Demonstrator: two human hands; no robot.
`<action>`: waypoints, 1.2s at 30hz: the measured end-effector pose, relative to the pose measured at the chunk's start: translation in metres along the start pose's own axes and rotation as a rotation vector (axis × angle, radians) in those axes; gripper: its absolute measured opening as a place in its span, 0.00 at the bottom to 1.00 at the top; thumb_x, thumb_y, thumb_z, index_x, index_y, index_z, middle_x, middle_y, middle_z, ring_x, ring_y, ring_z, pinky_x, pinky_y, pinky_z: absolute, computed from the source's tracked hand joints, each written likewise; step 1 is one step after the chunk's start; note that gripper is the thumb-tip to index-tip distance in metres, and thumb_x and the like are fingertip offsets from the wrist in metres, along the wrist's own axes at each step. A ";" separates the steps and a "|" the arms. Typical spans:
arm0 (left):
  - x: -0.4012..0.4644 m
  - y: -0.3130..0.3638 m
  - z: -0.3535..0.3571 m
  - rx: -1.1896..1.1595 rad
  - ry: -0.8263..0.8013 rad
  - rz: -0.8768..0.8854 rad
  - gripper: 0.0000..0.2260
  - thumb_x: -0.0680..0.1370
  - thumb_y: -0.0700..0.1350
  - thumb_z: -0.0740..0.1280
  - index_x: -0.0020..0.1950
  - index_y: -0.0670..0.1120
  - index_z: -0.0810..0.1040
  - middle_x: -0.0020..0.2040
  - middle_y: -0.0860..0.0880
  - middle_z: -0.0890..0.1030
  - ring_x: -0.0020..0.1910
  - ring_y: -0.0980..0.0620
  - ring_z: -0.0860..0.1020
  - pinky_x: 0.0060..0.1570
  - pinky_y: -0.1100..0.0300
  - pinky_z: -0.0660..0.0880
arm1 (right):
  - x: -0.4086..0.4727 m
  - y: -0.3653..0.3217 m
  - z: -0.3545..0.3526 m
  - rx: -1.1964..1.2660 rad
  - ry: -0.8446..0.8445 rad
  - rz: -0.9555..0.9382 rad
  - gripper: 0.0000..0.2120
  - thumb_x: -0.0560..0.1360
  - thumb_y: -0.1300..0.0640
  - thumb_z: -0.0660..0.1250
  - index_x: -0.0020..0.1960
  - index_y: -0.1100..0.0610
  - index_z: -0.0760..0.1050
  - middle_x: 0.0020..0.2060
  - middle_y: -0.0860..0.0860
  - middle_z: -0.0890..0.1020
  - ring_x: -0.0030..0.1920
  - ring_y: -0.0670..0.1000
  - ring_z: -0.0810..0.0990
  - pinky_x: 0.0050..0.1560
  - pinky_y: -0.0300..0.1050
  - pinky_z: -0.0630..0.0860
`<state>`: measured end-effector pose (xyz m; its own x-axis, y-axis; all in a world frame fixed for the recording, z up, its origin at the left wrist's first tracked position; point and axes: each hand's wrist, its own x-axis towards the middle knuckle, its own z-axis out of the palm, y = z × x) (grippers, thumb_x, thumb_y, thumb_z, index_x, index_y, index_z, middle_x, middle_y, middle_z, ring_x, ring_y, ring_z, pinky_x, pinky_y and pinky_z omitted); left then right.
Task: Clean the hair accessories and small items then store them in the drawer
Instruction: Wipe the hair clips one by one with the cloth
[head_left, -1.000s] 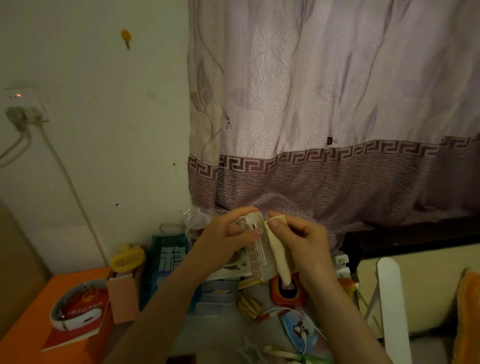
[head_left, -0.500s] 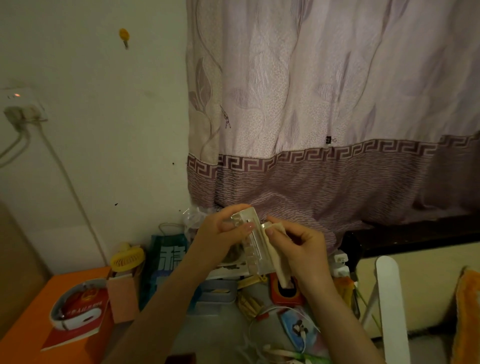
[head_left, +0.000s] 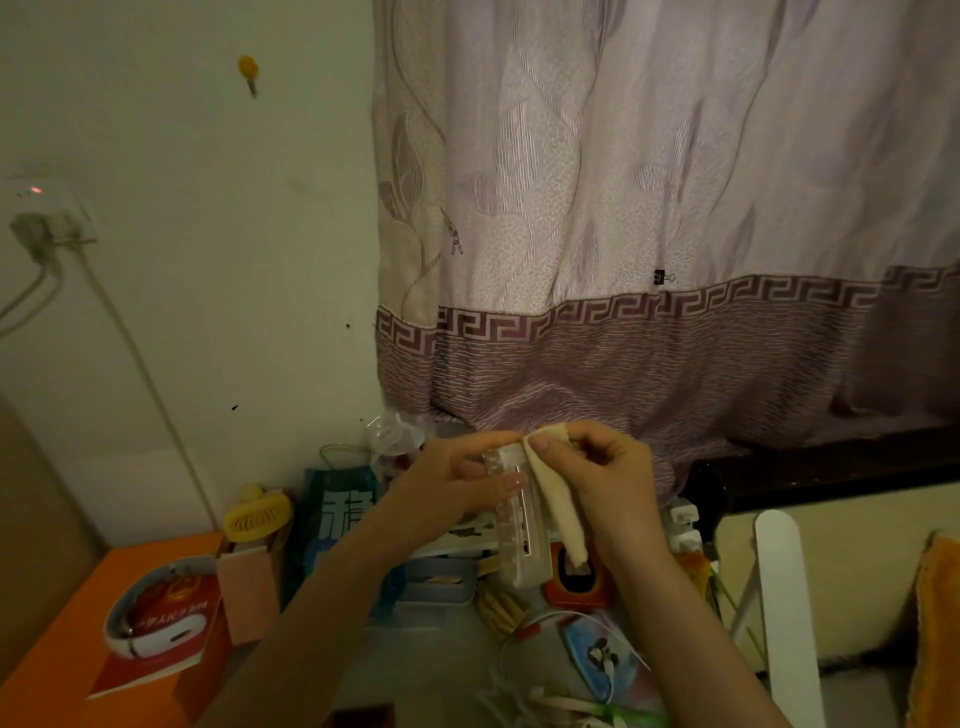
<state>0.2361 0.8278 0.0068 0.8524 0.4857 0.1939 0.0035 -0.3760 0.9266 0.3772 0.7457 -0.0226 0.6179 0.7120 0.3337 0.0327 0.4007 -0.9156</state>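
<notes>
My left hand (head_left: 457, 486) grips a white, long plastic hair clip (head_left: 522, 535) near its upper end, and the clip hangs down in front of me. My right hand (head_left: 602, 480) pinches a cream cloth (head_left: 558, 512) against the clip's top right edge. The cloth trails down along the clip's right side. Both hands are raised above a cluttered desk, in front of the curtain's lower border.
Below lie wooden pegs (head_left: 501, 605), a red-orange holder (head_left: 576, 579), white earphone cables (head_left: 540, 631), a grey tray (head_left: 439, 582) and a blue bag (head_left: 337, 512). An orange table (head_left: 57, 654) at the left carries a red booklet (head_left: 161, 631) and yellow fan (head_left: 257, 517). A white chair rail (head_left: 784, 613) stands right.
My right hand has slid the cloth up the clip from its middle to its top edge. My left hand has kept its hold on the clip, which has shifted slightly.
</notes>
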 end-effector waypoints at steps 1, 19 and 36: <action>0.000 0.001 0.000 0.001 -0.006 -0.001 0.16 0.77 0.35 0.64 0.64 0.45 0.73 0.33 0.56 0.83 0.36 0.60 0.82 0.39 0.68 0.76 | 0.000 -0.001 0.000 0.011 -0.010 0.015 0.02 0.69 0.64 0.73 0.42 0.61 0.82 0.35 0.58 0.83 0.36 0.54 0.82 0.39 0.46 0.80; 0.007 -0.021 -0.006 -0.305 0.458 -0.098 0.12 0.74 0.44 0.68 0.57 0.53 0.78 0.54 0.45 0.82 0.52 0.47 0.81 0.48 0.56 0.80 | -0.016 0.017 -0.016 0.196 0.095 0.203 0.07 0.64 0.62 0.72 0.42 0.62 0.81 0.33 0.54 0.84 0.34 0.49 0.81 0.34 0.40 0.79; 0.009 -0.031 0.008 -0.331 0.697 -0.097 0.11 0.73 0.46 0.70 0.53 0.48 0.74 0.49 0.45 0.81 0.44 0.49 0.82 0.37 0.62 0.79 | -0.026 0.029 0.003 0.011 0.065 0.121 0.21 0.61 0.50 0.74 0.54 0.49 0.81 0.47 0.66 0.81 0.50 0.67 0.78 0.51 0.59 0.78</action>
<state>0.2483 0.8374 -0.0225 0.3302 0.9297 0.1630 -0.1880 -0.1044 0.9766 0.3595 0.7403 -0.0576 0.6660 0.7172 0.2053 -0.0539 0.3208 -0.9456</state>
